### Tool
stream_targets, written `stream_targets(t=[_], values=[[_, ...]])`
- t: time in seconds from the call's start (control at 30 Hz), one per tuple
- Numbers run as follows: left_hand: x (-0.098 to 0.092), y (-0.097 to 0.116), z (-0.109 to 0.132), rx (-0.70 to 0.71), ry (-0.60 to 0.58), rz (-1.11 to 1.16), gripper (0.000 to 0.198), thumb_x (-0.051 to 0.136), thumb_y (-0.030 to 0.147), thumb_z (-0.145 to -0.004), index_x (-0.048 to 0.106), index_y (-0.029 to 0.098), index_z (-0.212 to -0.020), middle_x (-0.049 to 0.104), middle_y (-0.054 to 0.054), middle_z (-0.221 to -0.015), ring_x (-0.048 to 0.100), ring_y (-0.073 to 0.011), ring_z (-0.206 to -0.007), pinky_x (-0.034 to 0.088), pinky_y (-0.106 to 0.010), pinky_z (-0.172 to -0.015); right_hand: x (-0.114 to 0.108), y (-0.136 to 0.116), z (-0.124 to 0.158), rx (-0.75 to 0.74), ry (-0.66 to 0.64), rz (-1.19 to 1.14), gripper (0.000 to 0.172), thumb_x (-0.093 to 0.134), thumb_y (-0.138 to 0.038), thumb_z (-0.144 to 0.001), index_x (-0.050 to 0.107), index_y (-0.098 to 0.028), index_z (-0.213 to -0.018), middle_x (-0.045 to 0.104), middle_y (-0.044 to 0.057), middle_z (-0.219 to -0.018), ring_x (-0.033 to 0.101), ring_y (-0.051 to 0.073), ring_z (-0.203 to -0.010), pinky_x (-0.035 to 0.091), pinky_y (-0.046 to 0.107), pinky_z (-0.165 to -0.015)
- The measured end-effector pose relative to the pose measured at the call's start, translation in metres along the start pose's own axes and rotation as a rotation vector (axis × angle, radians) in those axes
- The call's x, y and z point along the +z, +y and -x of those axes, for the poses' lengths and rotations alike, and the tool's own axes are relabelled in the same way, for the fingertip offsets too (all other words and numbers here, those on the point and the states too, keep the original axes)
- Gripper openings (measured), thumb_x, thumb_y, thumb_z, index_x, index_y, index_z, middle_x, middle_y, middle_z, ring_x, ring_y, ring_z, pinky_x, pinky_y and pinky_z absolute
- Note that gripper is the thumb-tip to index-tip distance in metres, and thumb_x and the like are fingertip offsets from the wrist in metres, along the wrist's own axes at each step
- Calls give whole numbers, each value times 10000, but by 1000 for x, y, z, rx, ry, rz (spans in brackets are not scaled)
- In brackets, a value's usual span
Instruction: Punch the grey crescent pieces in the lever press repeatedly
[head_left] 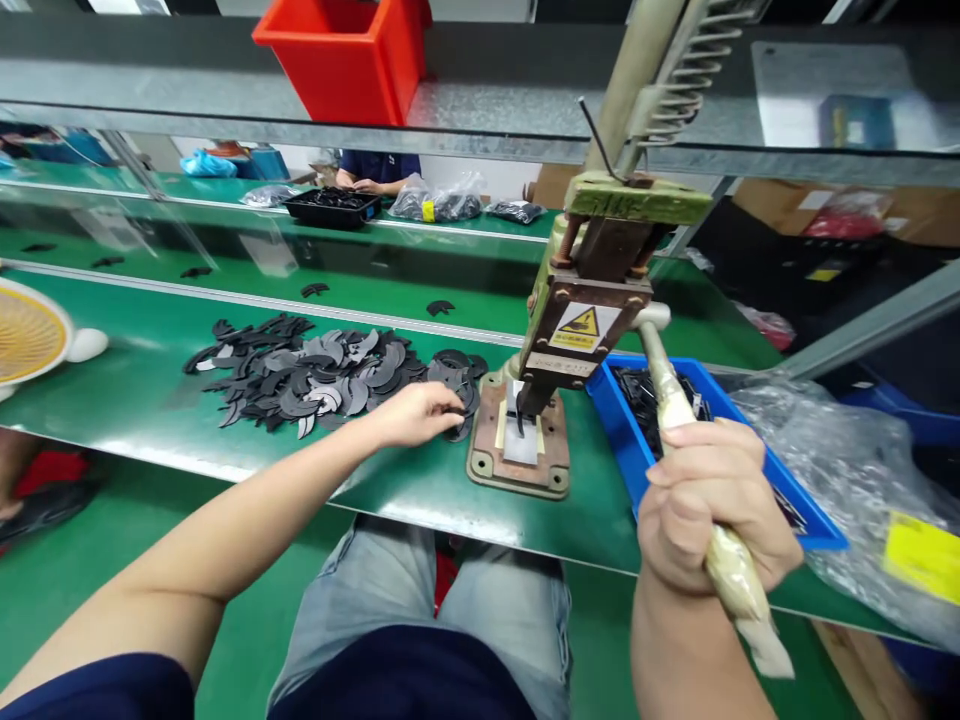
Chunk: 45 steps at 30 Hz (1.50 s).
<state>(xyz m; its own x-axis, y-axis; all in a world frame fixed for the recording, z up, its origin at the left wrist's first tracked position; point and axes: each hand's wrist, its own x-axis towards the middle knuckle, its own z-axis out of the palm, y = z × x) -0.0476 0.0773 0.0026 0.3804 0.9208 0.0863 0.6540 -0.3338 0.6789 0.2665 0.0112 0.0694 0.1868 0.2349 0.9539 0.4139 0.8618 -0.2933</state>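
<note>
A green hand press (pixel 592 300) stands on the green bench, its base plate (pixel 517 455) holding a small black part under the punch. My right hand (pixel 712 505) is closed round the press's taped lever handle (pixel 679 410). My left hand (pixel 416 412) reaches to the right end of a pile of black crescent-shaped pieces (pixel 315 375). Its fingers are curled and pinch at one piece beside the press base.
A blue tray (pixel 795 500) with black pieces sits right of the press, beside a clear plastic bag (pixel 847 470). A fan (pixel 26 335) is at the far left. Another person sits behind a black tray (pixel 334 205) across the far bench. A red bin (pixel 349 55) stands on the shelf overhead.
</note>
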Motion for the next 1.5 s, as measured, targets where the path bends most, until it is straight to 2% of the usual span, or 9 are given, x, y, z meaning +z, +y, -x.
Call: stream_targets(t=[0.1, 0.2, 0.33, 0.47, 0.63, 0.77, 1.07, 1.37, 1.5], values=[[38, -1, 17, -49, -13, 56, 251, 646, 454, -961, 705, 228, -870, 654, -8, -771, 576, -154, -676, 419, -248, -632, -3, -1, -1, 2, -36, -13, 308, 694, -294, -831, 536, -228, -575, 609, -12, -579, 666, 248, -699, 448, 524, -828], [55, -4, 26, -144, 19, 133, 293, 618, 486, -973, 628, 225, -840, 562, 26, -666, 519, -144, -614, 364, -236, -576, -4, -3, -2, 4, -70, -15, 295, 692, -285, -837, 539, -228, -590, 616, -10, -600, 671, 240, -726, 449, 516, -841], [41, -5, 21, -194, 35, 323, 284, 679, 491, -925, 600, 219, -913, 589, 37, -705, 548, -129, -629, 399, -224, -582, -1, -2, -1, -3, -42, -12, 330, 682, -302, -858, 519, -225, -582, 600, -13, -584, 673, 236, -723, 451, 510, -850], [25, 6, -5, -208, 14, 466, 354, 692, 532, -922, 561, 204, -894, 596, 39, -664, 549, -106, -570, 409, -208, -543, 4, 0, 0, -24, 9, -31, 344, 673, -295, -847, 491, -216, -566, 578, -16, -560, 656, 229, -669, 451, 497, -817], [37, 19, -38, -207, -123, 479, 348, 598, 543, -1007, 497, 221, -919, 616, 36, -555, 546, -109, -440, 374, -190, -434, 2, -1, -1, -22, -15, -21, 313, 659, -274, -842, 496, -216, -581, 579, -13, -575, 661, 231, -702, 440, 495, -821], [48, 22, -52, -186, -170, 511, 349, 620, 538, -1010, 512, 210, -964, 647, 23, -555, 584, -110, -434, 398, -176, -423, 2, -1, -1, -28, -23, -13, 311, 659, -278, -838, 495, -219, -580, 577, -23, -574, 653, 225, -690, 443, 498, -830], [52, 17, -58, -256, -181, 534, 384, 704, 549, -960, 562, 197, -1011, 639, 31, -538, 614, -121, -425, 451, -177, -432, 6, -1, 0, -12, 25, -8, 380, 675, -334, -855, 490, -220, -544, 563, -20, -543, 637, 220, -672, 445, 511, -832], [53, 28, -69, -396, -252, 574, 244, 652, 347, -1020, 499, 198, -901, 614, 33, -523, 592, -109, -405, 452, -167, -407, 15, 2, 0, -41, 115, -37, 415, 651, -349, -864, 447, -228, -524, 510, -33, -500, 613, 188, -616, 453, 511, -842], [55, 31, -70, -371, -295, 622, 237, 682, 368, -1008, 531, 186, -1025, 619, 43, -533, 630, -116, -425, 484, -161, -429, 8, 0, -1, -28, 25, -15, 361, 655, -303, -859, 480, -225, -552, 545, -24, -538, 641, 214, -664, 457, 540, -881]])
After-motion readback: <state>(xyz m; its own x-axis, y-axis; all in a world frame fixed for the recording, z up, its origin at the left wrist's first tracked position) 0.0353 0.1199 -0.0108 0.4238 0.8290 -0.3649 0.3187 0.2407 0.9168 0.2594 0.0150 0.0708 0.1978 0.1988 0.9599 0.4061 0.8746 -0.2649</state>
